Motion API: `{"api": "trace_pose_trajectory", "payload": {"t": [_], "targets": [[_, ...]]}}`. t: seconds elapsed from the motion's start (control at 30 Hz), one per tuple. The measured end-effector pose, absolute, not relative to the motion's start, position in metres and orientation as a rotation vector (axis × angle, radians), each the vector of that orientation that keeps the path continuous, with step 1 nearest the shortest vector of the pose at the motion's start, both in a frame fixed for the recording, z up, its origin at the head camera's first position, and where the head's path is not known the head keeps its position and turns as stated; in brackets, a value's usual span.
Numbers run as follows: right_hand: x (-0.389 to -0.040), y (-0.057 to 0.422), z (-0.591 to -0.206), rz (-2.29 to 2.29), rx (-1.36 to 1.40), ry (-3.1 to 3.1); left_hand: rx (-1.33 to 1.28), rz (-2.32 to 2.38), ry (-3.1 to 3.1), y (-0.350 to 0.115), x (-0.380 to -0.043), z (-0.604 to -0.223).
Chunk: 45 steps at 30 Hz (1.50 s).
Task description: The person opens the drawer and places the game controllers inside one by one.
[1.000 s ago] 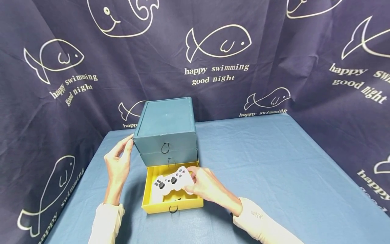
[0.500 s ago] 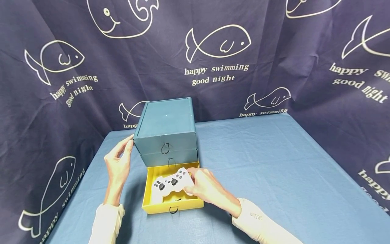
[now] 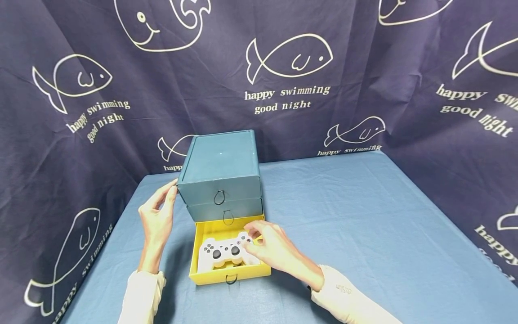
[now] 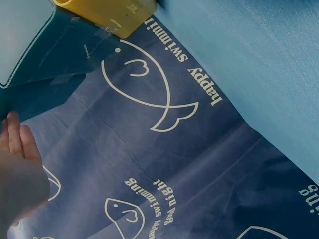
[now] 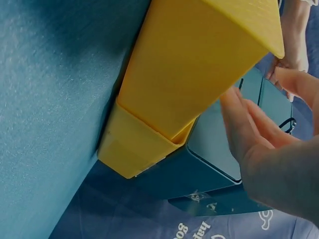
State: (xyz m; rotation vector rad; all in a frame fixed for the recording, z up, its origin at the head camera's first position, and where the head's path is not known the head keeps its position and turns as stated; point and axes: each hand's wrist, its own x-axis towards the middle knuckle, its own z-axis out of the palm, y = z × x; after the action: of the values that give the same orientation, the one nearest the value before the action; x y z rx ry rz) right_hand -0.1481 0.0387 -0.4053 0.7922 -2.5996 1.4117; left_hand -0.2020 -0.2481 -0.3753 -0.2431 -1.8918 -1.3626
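A white game controller (image 3: 226,253) with two black sticks lies in the pulled-out yellow drawer (image 3: 220,275). My right hand (image 3: 272,245) hovers over the controller's right end, thumb and fingers parted and holding nothing. In the right wrist view those fingers (image 5: 237,117) stand beside the yellow drawer's wall. Above the drawer stands a teal drawer box (image 3: 220,155) with two closed fronts and ring pulls. My left hand (image 3: 157,216) touches its left front corner with extended fingers. The same left hand (image 4: 22,169) lies against the box's side in the left wrist view.
A blue cloth (image 3: 344,234) covers the table. Behind and at both sides hangs a dark blue curtain (image 3: 291,126) printed with white fish. A black ring pull (image 3: 231,279) sticks out from the drawer's front.
The controller, gripped and tilted at its right end before, now lies level and lower in the drawer. My right hand has let go of it. The left hand stays put.
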Motion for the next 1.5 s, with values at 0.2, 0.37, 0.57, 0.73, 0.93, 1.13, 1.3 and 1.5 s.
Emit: {"api": "trace_pose_trajectory", "payload": {"t": [0.2, 0.37, 0.57, 0.73, 0.93, 1.13, 1.3, 1.5], "targets": [[-0.142, 0.042, -0.404, 1.530, 0.890, -2.393, -0.241, -1.362, -1.892, -0.248, -0.202, -0.375], [-0.133, 0.042, -0.406, 1.521, 0.998, -2.238, -0.236, -1.368, -1.894, -0.248, -0.202, -0.375], [-0.122, 0.042, -0.412, 1.503, 1.135, -2.191, -0.233, -1.362, -1.898, -0.248, -0.202, -0.375], [-0.113, 0.045, -0.418, 1.484, 1.277, -2.270, -0.251, -1.348, -1.901, -0.248, -0.202, -0.375], [-0.107, 0.047, -0.426, 1.419, 1.419, -2.457, -0.258, -1.343, -1.883, -0.248, -0.204, -0.375], [-0.104, 0.042, -0.427, 1.287, 1.445, -2.581, -0.234, -1.339, -1.900, -0.250, -0.204, -0.377], [-0.103, 0.035, -0.426, 1.248, 1.412, -2.638, -0.229, -1.340, -1.903, -0.250, -0.204, -0.377], [-0.103, 0.029, -0.427, 1.182, 1.416, -2.671, -0.236, -1.344, -1.896, -0.250, -0.203, -0.376]]}}
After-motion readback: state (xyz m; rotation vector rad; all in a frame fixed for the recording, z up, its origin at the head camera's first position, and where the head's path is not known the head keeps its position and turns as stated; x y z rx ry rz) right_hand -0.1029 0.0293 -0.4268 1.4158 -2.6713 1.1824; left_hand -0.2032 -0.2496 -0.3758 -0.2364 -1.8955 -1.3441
